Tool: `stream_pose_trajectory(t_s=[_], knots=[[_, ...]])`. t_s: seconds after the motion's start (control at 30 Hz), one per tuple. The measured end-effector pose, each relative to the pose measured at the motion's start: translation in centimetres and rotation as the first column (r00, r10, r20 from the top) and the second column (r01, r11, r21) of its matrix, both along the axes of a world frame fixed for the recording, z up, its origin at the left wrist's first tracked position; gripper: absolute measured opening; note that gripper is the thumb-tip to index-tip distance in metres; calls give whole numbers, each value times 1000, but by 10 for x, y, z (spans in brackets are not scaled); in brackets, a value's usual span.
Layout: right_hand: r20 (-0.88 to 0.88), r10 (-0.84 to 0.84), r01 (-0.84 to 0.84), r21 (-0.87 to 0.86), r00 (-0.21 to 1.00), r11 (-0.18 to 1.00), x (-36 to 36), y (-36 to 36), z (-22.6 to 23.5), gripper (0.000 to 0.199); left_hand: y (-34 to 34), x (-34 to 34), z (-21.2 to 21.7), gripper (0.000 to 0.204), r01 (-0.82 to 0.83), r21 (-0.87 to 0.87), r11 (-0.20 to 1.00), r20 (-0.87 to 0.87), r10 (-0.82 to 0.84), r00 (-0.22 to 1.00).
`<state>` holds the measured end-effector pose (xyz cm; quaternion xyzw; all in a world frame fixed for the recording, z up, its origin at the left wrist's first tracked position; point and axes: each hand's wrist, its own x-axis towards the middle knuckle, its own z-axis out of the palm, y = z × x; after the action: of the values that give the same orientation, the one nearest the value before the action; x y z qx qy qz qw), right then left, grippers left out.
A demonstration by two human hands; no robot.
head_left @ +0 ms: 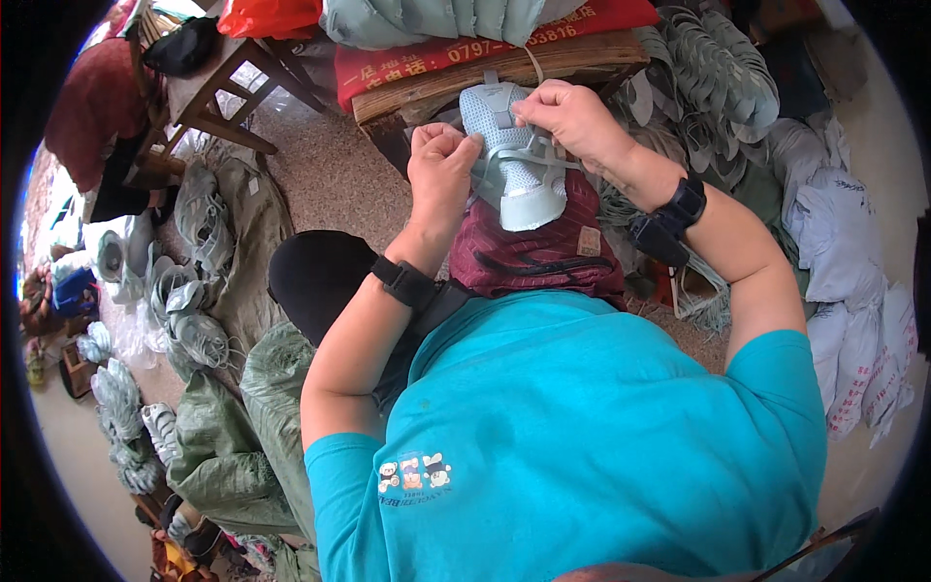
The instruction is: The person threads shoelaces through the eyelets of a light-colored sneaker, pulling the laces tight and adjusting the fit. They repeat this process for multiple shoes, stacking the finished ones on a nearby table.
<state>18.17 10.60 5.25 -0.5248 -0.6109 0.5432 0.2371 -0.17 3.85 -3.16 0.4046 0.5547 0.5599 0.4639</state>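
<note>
A pale grey-blue mesh shoe upper (pixel 521 179) lies over my lap, against the front edge of a wooden bench. A flat pale shoelace (pixel 524 155) crosses it, with loops standing up near the middle. At its left side my left hand (pixel 441 170) is closed, thumb and forefinger pinched on the lace. My right hand (pixel 567 116) pinches a lace at the upper right of the shoe upper, just above the mesh. A thin strand rises from there toward the bench top. The very tips of my fingers are too small to make out clearly.
The wooden bench (pixel 504 70) bears a red cloth (pixel 630 14) and a stack of grey-blue uppers (pixel 436 21). Bundled uppers (pixel 722 73) hang to the right, above white sacks (pixel 844 233). Green sacks (pixel 218 441) and a wooden stool (pixel 218 87) stand left. A person (pixel 97 112) sits far left.
</note>
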Motion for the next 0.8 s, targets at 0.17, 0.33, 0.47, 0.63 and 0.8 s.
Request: stream_pose_trajectory(t_s=[0.17,0.33,0.47,0.63,0.8], knots=[[129,321,-346,354,938,869,8,-12,-2,20,-7,0,50,25,-65,62,996,99,58,993],[-354,545,-426,361,760,830,-12,-24,112,15,-6,-13,158,25,7,641,768,-167,131,977],[-266,580,-592,44,770,805,-31,-16,106,17,6,-27,144,20,30,552,834,-148,63,987],[-299,678,-661,170,672,731,-48,-39,143,21,3,-44,110,15,514,137,847,104,-529,842],[-430,639,-537,347,638,769,-48,-33,163,20,5,-38,106,17,627,74,775,167,-630,759]])
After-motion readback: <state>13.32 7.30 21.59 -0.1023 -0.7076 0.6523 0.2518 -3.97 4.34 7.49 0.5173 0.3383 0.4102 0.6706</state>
